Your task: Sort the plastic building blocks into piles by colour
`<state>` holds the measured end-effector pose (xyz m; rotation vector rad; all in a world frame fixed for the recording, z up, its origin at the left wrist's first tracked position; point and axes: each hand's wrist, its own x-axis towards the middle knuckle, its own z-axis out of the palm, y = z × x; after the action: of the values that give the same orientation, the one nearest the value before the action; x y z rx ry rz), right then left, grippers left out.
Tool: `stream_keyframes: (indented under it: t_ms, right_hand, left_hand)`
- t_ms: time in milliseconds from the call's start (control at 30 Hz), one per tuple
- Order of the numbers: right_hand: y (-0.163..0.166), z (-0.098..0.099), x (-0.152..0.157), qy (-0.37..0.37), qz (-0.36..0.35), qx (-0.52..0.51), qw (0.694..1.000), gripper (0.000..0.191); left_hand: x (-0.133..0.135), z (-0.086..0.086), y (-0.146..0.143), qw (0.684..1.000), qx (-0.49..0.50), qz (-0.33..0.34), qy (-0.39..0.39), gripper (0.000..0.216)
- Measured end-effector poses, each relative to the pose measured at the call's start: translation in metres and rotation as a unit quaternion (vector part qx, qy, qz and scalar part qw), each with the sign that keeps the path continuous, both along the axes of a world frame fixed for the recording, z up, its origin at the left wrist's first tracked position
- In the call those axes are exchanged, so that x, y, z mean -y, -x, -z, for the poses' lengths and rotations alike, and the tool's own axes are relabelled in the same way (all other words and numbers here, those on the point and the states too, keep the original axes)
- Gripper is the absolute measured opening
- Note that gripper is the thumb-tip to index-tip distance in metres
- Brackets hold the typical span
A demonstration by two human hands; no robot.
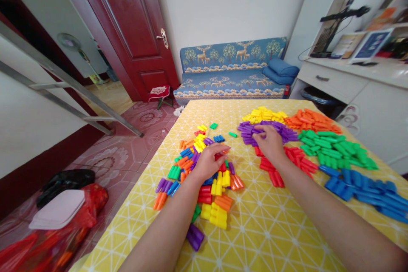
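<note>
My left hand [210, 161] hovers over a mixed pile of small plastic ribbed pieces, its thumb and fingers curved and apart. Red pieces [204, 194], yellow pieces [218, 214] and orange pieces [223, 202] lie just below it, and a purple piece [195, 237] sits nearer me. My right hand [269, 141] reaches over the heap of purple pieces [283, 131], thumb and forefinger apart at its left part. Its wrist passes above the red heap [301, 161]. Whether a fingertip touches a purple piece cannot be made out.
Sorted heaps of yellow [264, 114], orange [312, 121], green [334, 148] and blue pieces [363, 189] lie on the right of the yellow patterned tablecloth [255, 233]. Beyond the table stands a blue sofa [223, 80]. A ladder [63, 78] leans left; bags [92, 204] lie on the floor.
</note>
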<state>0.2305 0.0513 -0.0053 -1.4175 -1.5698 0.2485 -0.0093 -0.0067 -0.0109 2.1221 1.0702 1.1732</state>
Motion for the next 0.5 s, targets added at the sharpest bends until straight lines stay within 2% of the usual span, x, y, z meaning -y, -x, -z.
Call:
stream_keyframes:
  t_ms: [67,167,400,500]
  right_hand:
    - [0.025,0.009,0.026,0.039,-0.087,-0.04,0.995,0.029]
    - [0.055,0.022,0.056,0.062,-0.158,-0.038,0.985,0.031]
    - [0.077,0.028,0.079,0.069,-0.236,-0.042,0.968,0.032]
    - [0.08,0.025,0.084,0.057,-0.275,-0.014,0.96,0.044]
  left_hand:
    - [0.0,0.0,0.0,1.0,0.001,-0.009,-0.01,0.032]
    - [0.0,-0.002,-0.001,0.999,0.007,-0.021,-0.026,0.032]
    - [0.002,-0.007,0.0,0.994,0.053,-0.075,-0.067,0.024]
    - [0.005,-0.008,0.002,0.987,0.09,-0.108,-0.075,0.022]
